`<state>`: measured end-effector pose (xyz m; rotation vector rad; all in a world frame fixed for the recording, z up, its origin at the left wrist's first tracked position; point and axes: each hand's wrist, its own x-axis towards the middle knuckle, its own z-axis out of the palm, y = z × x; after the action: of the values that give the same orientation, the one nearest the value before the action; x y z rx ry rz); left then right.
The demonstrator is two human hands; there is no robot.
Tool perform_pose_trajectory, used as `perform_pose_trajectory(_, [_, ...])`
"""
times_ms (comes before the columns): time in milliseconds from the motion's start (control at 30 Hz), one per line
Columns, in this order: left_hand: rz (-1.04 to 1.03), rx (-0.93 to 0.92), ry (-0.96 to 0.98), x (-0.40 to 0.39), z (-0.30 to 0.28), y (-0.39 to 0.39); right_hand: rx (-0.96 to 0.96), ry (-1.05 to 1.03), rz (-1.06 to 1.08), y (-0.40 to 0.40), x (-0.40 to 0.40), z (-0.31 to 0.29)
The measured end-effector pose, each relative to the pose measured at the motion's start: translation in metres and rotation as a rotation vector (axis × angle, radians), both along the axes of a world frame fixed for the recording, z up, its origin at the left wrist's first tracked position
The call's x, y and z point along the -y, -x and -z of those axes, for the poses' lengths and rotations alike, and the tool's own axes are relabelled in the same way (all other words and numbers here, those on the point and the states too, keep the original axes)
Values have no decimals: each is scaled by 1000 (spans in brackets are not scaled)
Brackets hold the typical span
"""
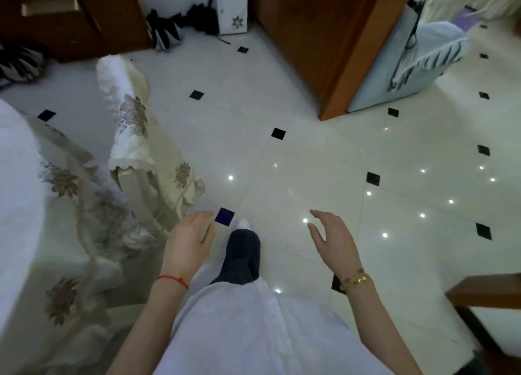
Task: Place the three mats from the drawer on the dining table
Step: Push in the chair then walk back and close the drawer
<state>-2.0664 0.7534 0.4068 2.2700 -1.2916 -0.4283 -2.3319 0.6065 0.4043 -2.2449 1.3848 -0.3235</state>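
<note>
While the person walks over the tiled floor (pixel 282 163), the left hand (pixel 187 242) and right hand (pixel 331 239) hang relaxed and empty, presumably free for fetching. No mats show; an open drawer (pixel 50 8) sits far left, the cloth-covered desk (pixel 17 177) beside.

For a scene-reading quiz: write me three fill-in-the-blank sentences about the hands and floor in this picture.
1. Both the left hand and the right hand hold ____.
2. The string on the left wrist is ____ in colour.
3. The white floor tiles have small ____ diamond insets at their corners.

Missing words: nothing; red; black
</note>
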Motion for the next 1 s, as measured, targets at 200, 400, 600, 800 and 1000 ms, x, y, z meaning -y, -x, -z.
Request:
perform_pose_trajectory(200, [-107, 26, 79, 128, -17, -97, 7, 30, -108, -113, 162, -7])
perform_pose_trajectory(400, [-125, 122, 111, 263, -43, -211, 58, 91, -149, -226, 305, -32])
perform_pose_trajectory(600, [-202, 87, 77, 359, -26, -288, 21, 17, -230, -314, 408, -11])
perform_pose_trajectory(800, [-289, 88, 53, 463, -3, -377, 31, 11, -337, -435, 546, 3])
perform_pose_trajectory(1000, [-448, 118, 91, 565, -32, -489, 40, 101, -488, -583, 686, -27])
